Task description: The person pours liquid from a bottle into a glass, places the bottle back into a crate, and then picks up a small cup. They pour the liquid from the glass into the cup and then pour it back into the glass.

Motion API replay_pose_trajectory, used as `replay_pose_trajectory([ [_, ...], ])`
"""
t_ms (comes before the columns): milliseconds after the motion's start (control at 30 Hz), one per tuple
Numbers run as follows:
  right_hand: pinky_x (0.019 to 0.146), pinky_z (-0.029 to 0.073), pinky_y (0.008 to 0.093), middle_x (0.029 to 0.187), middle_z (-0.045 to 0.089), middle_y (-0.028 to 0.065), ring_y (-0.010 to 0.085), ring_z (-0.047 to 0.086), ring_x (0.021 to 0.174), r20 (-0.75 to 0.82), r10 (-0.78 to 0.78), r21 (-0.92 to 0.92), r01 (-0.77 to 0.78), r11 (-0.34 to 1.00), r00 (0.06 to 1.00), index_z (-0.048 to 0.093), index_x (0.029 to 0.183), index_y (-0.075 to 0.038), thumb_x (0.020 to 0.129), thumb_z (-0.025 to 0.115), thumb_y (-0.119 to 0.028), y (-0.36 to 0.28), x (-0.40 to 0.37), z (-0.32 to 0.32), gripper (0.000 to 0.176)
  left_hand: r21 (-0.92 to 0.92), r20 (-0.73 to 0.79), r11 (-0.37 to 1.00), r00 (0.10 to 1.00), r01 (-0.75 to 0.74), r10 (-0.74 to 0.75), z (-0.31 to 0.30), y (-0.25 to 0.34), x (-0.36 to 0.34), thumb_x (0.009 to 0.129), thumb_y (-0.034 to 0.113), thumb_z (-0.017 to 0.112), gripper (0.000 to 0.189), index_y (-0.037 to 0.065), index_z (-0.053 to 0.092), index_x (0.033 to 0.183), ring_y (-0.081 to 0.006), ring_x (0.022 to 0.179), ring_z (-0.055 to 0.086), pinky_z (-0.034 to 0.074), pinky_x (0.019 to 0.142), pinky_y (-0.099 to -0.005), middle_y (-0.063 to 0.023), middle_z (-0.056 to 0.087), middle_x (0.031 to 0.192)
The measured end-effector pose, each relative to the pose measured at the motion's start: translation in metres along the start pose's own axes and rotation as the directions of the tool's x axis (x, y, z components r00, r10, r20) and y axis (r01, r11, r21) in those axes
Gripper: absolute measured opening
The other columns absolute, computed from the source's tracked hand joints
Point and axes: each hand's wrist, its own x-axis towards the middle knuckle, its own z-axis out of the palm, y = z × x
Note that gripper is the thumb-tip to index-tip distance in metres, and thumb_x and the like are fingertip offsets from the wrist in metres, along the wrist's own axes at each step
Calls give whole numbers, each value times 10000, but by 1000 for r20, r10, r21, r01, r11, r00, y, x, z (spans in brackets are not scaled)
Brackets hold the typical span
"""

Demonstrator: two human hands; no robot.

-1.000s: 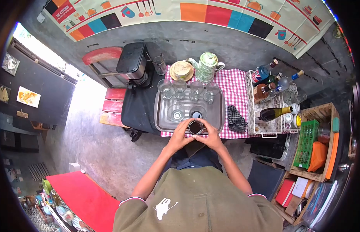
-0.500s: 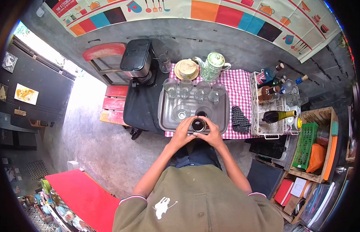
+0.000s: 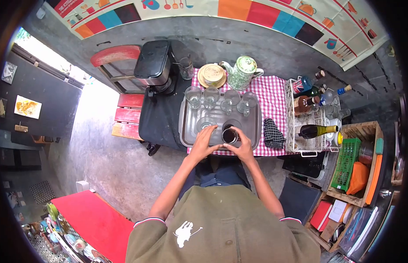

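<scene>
My right hand (image 3: 242, 148) grips a glass of dark liquid (image 3: 230, 135) from its right side, over the tray's front edge. My left hand (image 3: 203, 144) is open, its fingers apart and a small gap left of that glass. Just behind the held glass stands another glass (image 3: 232, 122), partly hidden, with something dark at its bottom. A clear glass (image 3: 206, 121) sits beyond my left fingertips. Several upturned or empty clear glass mugs (image 3: 211, 98) line the back of the brown tray (image 3: 184, 131).
Behind the tray stand a green teapot (image 3: 243, 74) and a lidded pot on a saucer (image 3: 212, 76). A black coffee maker (image 3: 154, 65) is at left. To the right lie a dark checked cloth (image 3: 273, 133) and a wire rack (image 3: 302, 147) of bottles.
My left hand has let go of the glass and moved slightly left. My right hand has shifted the glass a little right and away from me.
</scene>
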Motion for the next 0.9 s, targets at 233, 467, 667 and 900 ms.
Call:
replay_pose_trajectory([
  [233,931,559,345,1278,635,140,237,645,1158,-104,7,-2,-7,1000,995,535,1349,-29,750,861,-130,31,1,-8,689,215,78,969,991,-120,106,21,-17,33,716,335,844,946,33,378,1482,-362,1454,320,265,1154,-527,-151,453,1488],
  [467,931,559,348,1288,627,144,238,644,1159,-140,43,-23,-47,999,989,521,1358,-29,760,852,-118,39,-3,-16,689,348,215,911,965,-221,152,43,-10,64,675,434,850,1093,0,303,1516,-351,1444,343,272,1170,-532,-175,417,1512],
  [667,938,556,353,1278,632,147,241,647,1156,-164,68,-28,-74,997,984,519,1358,-27,765,852,-122,53,-5,-19,686,427,259,872,957,-238,135,65,-23,71,627,404,883,1123,-21,314,1498,-334,1394,409,309,1143,-524,-189,455,1461],
  [900,927,548,358,1267,643,142,241,651,1150,-164,117,-7,-120,993,980,521,1364,-44,763,858,-149,53,-7,-22,697,394,217,893,966,-217,138,70,-27,71,544,352,918,1116,-24,362,1437,-325,1330,463,340,1082,-505,-184,492,1406],
])
